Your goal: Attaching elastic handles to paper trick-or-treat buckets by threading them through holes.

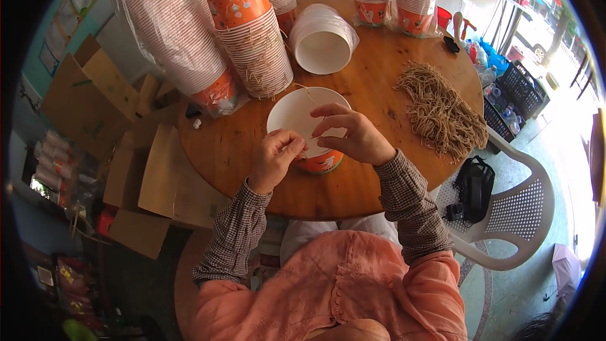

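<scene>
A white-lined paper bucket [285, 108] with an orange printed outside stands in front of me near the table's front edge. My left hand [276, 158] is at its near left rim, thumb and fingers pinched together; what they hold is too small to make out. Over the bucket's right side hovers my right hand [355, 134], fingers curved, with a gap between thumb and forefinger. A thin piece of twine [307, 93] shows at the far rim. To the right lies a loose heap of tan twine [439, 110].
Behind the bucket stands a tall stack of paper buckets [255, 50] with twine hanging on its side. Plastic-wrapped stacks [173, 31] rise at the far left, and a wrapped bucket [323, 50] lies on its side. Open cardboard boxes [161, 177] flank the table; a chair [517, 215] stands right.
</scene>
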Available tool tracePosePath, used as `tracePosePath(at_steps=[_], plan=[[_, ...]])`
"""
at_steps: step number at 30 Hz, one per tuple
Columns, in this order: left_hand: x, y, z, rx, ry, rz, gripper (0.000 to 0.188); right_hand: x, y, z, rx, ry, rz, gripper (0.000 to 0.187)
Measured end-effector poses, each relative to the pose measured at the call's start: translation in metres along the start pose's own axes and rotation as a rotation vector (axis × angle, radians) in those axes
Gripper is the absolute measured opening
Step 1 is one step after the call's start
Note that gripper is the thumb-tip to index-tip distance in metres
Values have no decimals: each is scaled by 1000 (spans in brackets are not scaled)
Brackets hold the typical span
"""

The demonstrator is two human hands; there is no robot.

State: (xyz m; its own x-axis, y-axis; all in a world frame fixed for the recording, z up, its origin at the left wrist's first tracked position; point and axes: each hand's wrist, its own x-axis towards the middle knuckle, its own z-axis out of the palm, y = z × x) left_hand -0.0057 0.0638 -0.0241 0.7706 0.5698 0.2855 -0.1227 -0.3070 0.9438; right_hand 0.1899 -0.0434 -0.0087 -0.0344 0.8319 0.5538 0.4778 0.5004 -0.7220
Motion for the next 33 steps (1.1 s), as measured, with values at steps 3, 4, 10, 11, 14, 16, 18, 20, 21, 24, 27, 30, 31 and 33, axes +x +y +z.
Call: tracePosePath(at_steps=[3,4,10,11,14,16,18,20,21,24,27,30,31,33], plan=[[0,0,0,-2,4,-8,22,-1,4,3,-21,17,-20,14],[-1,0,0,-2,4,-15,21,-2,5,4,2,28,-11,13],[-2,16,-2,-100,-10,-75,15,-2,12,5,293,123,118,7],[-2,18,-3,-100,-8,-75,15,-1,11,6,332,146,141,6],[-1,21,-6,-165,55,-87,13,-1,8,14,332,210,174,7],[0,20,-8,-241,83,-94,12,-2,6,21,263,244,155,7],[1,22,-7,-235,80,-99,12,-3,5,25,191,282,139,8],[0,24,-4,-228,78,-103,12,-3,4,28,95,406,96,9],[-1,24,-2,-230,73,-102,12,-2,2,28,95,405,96,9],[-2,25,4,-213,77,-115,12,0,-8,27,63,480,51,8],[-2,27,6,-238,107,-113,13,2,-29,17,-331,469,-62,12],[-4,26,6,-366,144,-94,14,-3,-41,9,-938,195,-317,20],[-4,26,5,-448,159,-91,14,-4,-48,11,-921,164,-360,19],[-5,27,5,-503,126,-84,15,-7,-56,16,-908,107,-423,20]])
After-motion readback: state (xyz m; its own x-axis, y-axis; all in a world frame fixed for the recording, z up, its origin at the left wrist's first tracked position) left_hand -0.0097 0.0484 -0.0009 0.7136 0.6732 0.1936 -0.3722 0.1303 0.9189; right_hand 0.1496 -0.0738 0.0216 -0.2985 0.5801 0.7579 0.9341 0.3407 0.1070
